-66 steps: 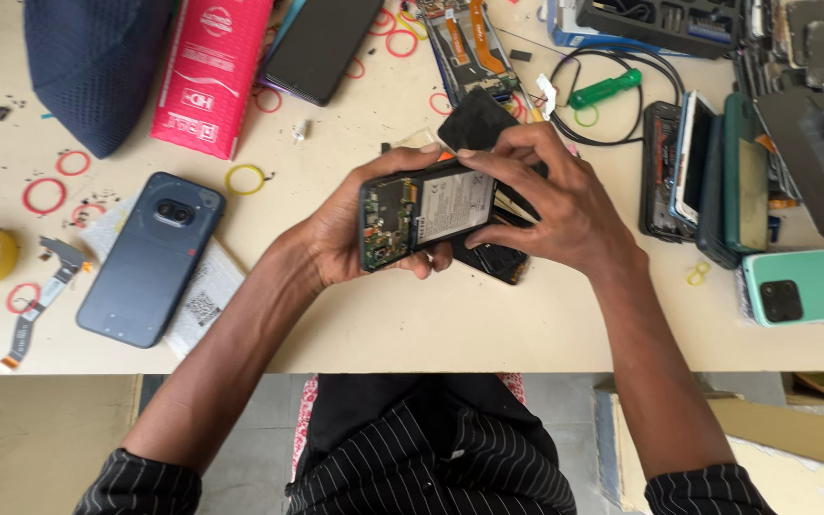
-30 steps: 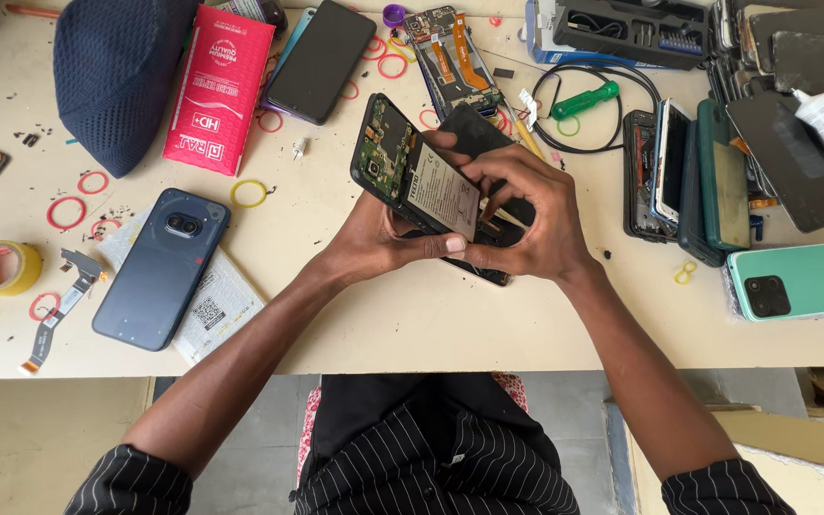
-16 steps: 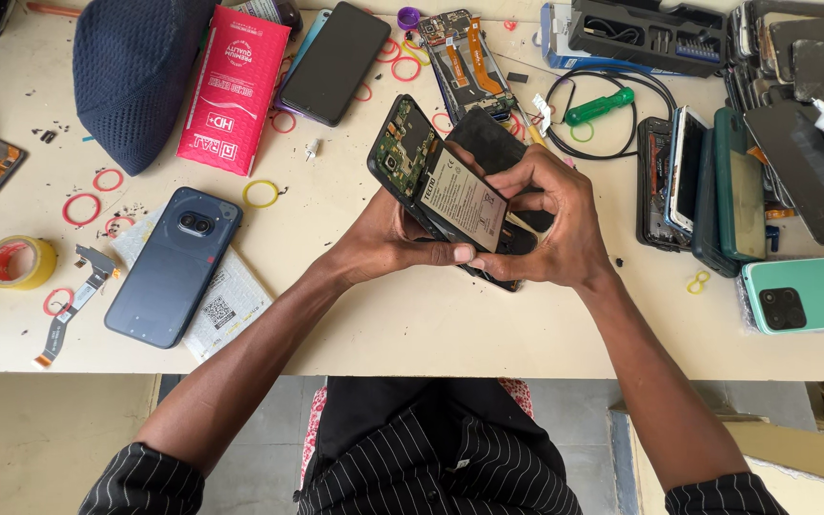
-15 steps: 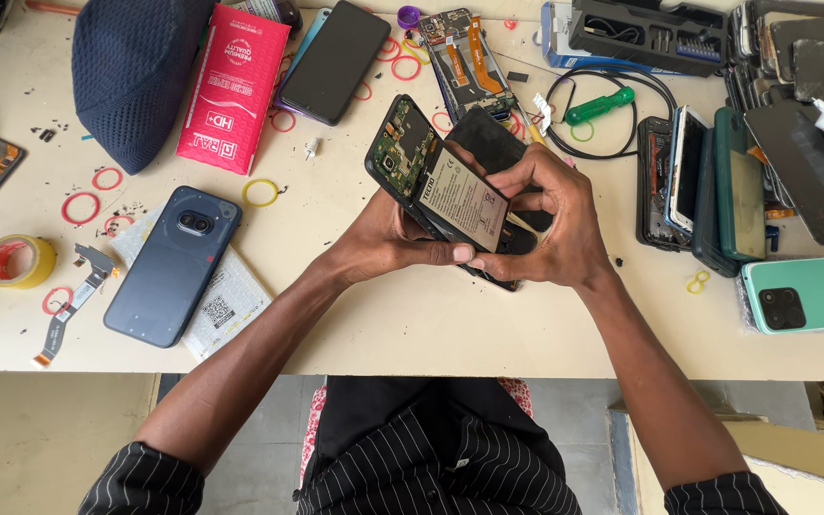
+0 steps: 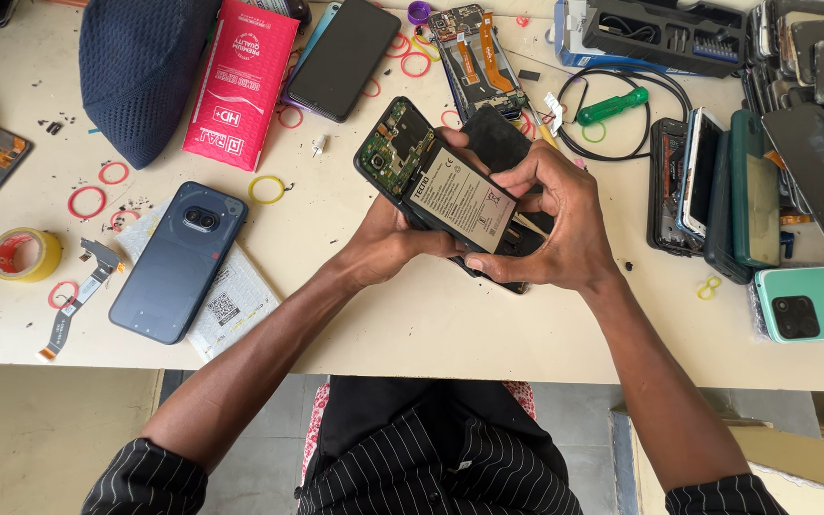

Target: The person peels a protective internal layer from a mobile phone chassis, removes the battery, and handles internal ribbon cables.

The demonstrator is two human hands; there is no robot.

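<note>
Since the earlier frame the opened phone (image 5: 445,181) has tilted upright. Left hand (image 5: 388,243) and right hand (image 5: 555,224) clamp it above the worktop (image 5: 412,315), right of the blue phone (image 5: 178,262), inspecting its battery.

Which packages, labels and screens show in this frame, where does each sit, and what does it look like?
Red packet: flat pouch, far left of the table, beside the dark blue cap.
Battery label: grey-white rectangle on the opened phone held by left hand and right hand.
Paper slip: white with a square code, under the dark blue phone.
Dark screen: black phone, face up, top centre.
</note>
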